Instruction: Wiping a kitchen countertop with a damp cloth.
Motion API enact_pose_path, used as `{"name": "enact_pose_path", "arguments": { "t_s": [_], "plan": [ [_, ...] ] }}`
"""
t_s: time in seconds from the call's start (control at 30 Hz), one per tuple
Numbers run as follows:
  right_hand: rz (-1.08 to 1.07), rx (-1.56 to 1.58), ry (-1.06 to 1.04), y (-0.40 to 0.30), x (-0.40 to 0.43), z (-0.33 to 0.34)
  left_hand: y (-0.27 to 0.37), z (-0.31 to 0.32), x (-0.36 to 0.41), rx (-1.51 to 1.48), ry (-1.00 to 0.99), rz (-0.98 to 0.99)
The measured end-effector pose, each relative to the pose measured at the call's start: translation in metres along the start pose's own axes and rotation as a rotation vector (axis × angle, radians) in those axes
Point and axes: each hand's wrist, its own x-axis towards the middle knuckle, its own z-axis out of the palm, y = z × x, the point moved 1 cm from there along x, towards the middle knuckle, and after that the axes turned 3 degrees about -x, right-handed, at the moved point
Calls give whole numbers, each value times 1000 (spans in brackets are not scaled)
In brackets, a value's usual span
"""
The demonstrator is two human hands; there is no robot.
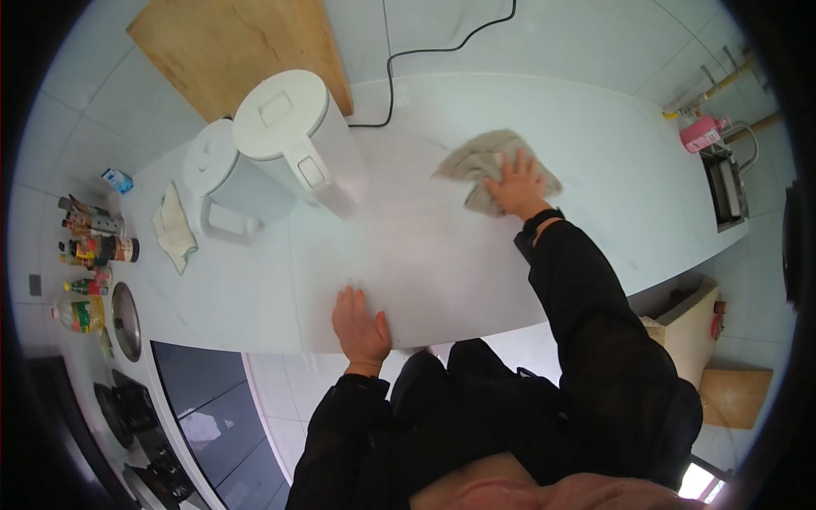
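Observation:
My right hand (pixel 519 185) lies on a crumpled grey-beige cloth (pixel 472 156), its fingers spread, holding it under the palm against the white countertop (pixel 414 255). Parts of the cloth stick out around the hand; what is under the palm is hidden. Near the counter's front edge, my left hand (pixel 362 328) rests flat with nothing in it. To the left of the cloth stands a white lidded electric kettle or jug (pixel 280 115), its handle towards me. Beside it is a second white lidded jug (pixel 213 159) with a translucent body.
A wooden board (pixel 248 44) leans on the tiled wall, near a black cable (pixel 421 51). Another pale cloth (pixel 172 233) lies at left, near several bottles (pixel 86 312), a pan lid (pixel 126 322) and a stove (pixel 134 401). At right are a pink bottle (pixel 699 135) and a sink (pixel 723 188).

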Motion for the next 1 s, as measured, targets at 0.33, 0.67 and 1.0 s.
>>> {"name": "enact_pose_path", "arguments": {
  "t_s": [0.33, 0.67, 1.0],
  "plan": [
    [-256, 59, -45, -86, -152, 23, -5, 9, -1, 66, 23, 24],
    [-112, 139, 20, 54, -183, 37, -5, 4, 7, 230, -12, -95],
    [472, 125, -59, 302, -130, 4, 15, -37, -18, 408, 256, -383]
  ]
}}
